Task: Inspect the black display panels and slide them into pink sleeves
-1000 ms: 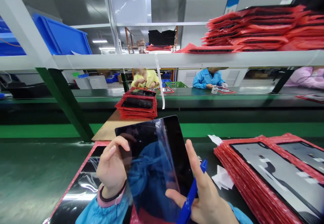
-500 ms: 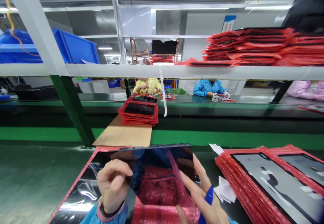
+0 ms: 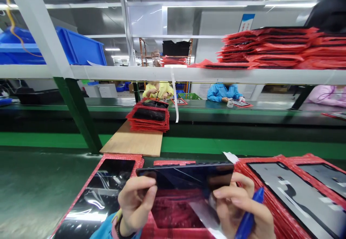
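A glossy black screen panel (image 3: 186, 179) is raised and tilted in front of me, its face reflecting red. My left hand (image 3: 139, 203) pinches its left end between thumb and fingers. At the right end, my right hand (image 3: 240, 203) grips the panel and also carries a blue pen-like tool (image 3: 250, 213) against the palm side. A pale, see-through strip (image 3: 207, 217) shows low on the panel near my right fingers; whether it is film or a reflection I cannot tell. Left of my left hand, another black screen panel (image 3: 108, 185) lies on red bubble wrap.
Grey-backed panels (image 3: 283, 192) lie on a stack of red bubble sheets (image 3: 266, 195) at right. Beyond, a red-wrapped pile (image 3: 148, 118) rests on a wooden board (image 3: 132, 143). A green post (image 3: 81, 116) and a white shelf beam (image 3: 189, 75) cross in front. Several co-workers sit opposite.
Both hands have moved right with the raised panel. More of the black panel lying at left is uncovered. White paper pieces near the right stack are now hidden.
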{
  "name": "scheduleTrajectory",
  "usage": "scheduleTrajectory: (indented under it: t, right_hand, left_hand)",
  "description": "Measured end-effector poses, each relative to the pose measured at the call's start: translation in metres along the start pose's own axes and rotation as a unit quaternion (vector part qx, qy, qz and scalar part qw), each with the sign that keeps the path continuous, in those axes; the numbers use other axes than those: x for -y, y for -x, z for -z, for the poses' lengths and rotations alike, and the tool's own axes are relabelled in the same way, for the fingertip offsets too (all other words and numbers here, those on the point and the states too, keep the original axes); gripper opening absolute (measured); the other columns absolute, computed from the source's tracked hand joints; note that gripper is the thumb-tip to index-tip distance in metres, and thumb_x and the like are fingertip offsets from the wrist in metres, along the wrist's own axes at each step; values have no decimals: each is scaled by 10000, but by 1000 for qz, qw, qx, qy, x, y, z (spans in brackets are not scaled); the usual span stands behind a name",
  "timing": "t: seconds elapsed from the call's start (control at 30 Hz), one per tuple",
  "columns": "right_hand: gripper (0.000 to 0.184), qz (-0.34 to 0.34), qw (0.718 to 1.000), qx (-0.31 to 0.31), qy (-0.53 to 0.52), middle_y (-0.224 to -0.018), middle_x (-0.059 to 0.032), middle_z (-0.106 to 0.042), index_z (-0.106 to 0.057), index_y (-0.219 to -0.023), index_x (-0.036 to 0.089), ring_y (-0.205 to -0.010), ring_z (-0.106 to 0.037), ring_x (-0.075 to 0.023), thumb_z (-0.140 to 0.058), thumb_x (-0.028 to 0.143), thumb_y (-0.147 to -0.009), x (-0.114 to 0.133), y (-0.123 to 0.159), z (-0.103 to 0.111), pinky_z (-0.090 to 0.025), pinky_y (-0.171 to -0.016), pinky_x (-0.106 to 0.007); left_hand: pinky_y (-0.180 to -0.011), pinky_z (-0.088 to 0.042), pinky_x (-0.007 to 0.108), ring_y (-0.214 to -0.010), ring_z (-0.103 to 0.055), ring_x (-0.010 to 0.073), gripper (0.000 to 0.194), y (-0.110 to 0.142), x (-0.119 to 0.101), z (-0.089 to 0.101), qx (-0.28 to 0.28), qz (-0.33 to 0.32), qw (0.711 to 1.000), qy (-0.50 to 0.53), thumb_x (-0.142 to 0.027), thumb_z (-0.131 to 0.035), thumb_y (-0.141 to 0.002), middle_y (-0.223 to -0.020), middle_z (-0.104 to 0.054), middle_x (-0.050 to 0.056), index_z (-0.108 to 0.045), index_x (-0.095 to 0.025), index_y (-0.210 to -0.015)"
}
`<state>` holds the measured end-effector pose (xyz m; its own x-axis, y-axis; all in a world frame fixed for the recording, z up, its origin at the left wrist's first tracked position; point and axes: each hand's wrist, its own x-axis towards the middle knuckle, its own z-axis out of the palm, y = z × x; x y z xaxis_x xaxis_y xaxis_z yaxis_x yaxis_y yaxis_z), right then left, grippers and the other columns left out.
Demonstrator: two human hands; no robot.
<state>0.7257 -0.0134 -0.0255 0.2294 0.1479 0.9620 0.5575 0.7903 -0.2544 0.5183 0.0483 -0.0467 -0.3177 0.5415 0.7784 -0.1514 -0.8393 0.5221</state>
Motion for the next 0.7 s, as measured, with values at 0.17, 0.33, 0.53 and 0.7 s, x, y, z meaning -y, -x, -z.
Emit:
scheduleTrajectory:
  t: [0.17, 0.33, 0.53, 0.7]
  right_hand:
    - [236, -72, 994, -1, -86, -671, 53, -664, -543, -906, 275, -595, -583, -170, -670, 103, -806, -18, -16, 0, -416, -904, -467]
    - [232, -134, 974, 35, -181, -617, 65, -608, -509, -856, 285, -635, -563, -172, -713, 189, -804, -48, -19, -5, -413, -883, -424]
    - [237, -203, 951, 32, -233, -632, 40, -579, -497, -824, 277, -714, -550, -198, -731, 251, -798, -68, -10, -8, -416, -813, -412]
    - [316, -233, 944, 11, -232, -605, 61, -563, -496, -783, 271, -600, -494, -168, -802, 306, -715, -68, -11, -12, -418, -778, -413]
  left_hand:
    - [-682, -581, 183, -588, -664, 80, 812, 9, -49, -33, 78, 121, 988, 56, -258, -634, -890, -819, -744, -76, -156, -570, -1466]
    - [-889, -572, 293, -884, -731, 168, 818, 26, -78, -50, 55, 185, 981, 16, -310, -581, -915, -1064, -745, 16, -54, -435, -1527]
    - [-813, -601, 283, -965, -724, 205, 780, 31, -67, -47, 104, 142, 984, 42, -226, -591, -908, -1208, -700, 27, -160, -479, -1507]
    - [-874, -590, 329, -1026, -704, 221, 728, 33, -55, -40, 162, 95, 982, 34, -206, -532, -937, -1271, -664, 60, -161, -405, -1532]
